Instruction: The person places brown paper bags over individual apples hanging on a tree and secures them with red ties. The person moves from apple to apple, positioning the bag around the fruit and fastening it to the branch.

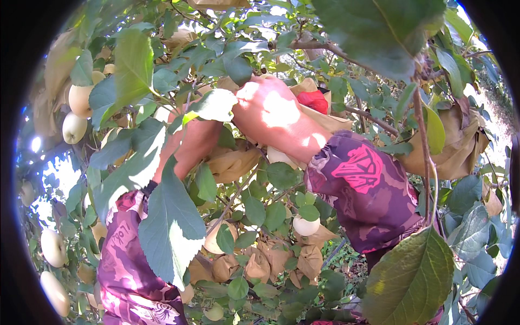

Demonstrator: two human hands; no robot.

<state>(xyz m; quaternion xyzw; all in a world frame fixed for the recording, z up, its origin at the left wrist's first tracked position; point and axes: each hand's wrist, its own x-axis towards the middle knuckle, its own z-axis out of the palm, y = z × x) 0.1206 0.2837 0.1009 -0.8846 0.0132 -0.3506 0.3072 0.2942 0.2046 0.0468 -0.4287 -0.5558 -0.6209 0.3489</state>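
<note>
Both my hands reach up into the foliage of an apple tree, in purple camouflage-patterned sleeves. The back of my right hand (266, 101) is in bright sun, its fingers bent away and hidden. Beside it, a brown paper bag (321, 115) stands partly torn or opened, with red material (313, 101) showing inside. My left hand (199, 130) is to the left and mostly behind leaves; its fingers cannot be made out. Below and between the wrists hangs another brown paper bag (233, 164), and a pale apple (280, 156) shows under my right wrist.
Pale apples (74, 128) hang at the left, and another apple (306, 226) hangs lower in the middle. Several paper bags (257, 266) cluster below. A large paper bag (443, 142) is at the right. Big leaves (172, 227) and a thin branch (422, 150) stand close in front.
</note>
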